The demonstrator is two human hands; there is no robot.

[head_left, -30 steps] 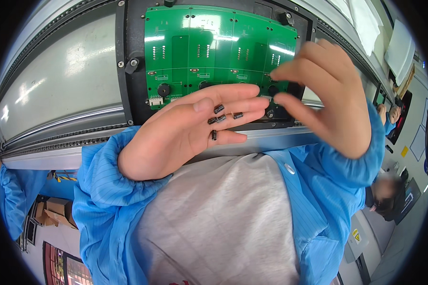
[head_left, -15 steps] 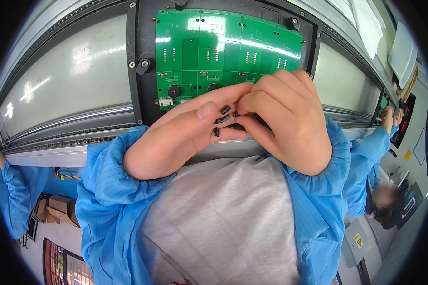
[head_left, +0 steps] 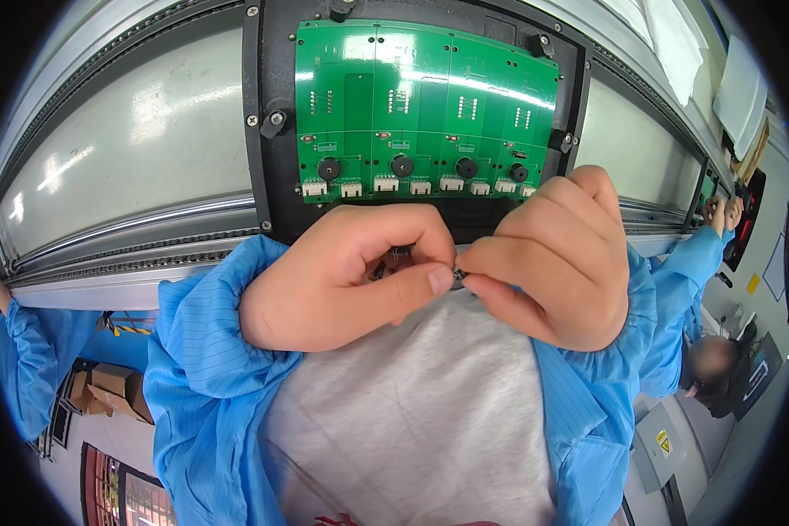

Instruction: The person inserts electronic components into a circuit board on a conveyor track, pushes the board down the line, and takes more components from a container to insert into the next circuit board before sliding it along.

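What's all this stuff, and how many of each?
Circuit panel: one, green, inside frame
Frame: one, black, around panel
Round parts: four, black, panel's lower part
Connectors: eight, white, panel's lower edge
Small cylinders: count hidden, black, in left hand, one also pinched by right hand
Rails: several, silver, beside frame
Cardboard boxes: count unclear, brown, lower left
Other people: at least two, in blue, far sides
Shirt: one, grey, bottom middle
Own sleeves: two, blue, lower middle
Own hands: two, bare, below panel

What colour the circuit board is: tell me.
The circuit board is green, best seen in the head view.
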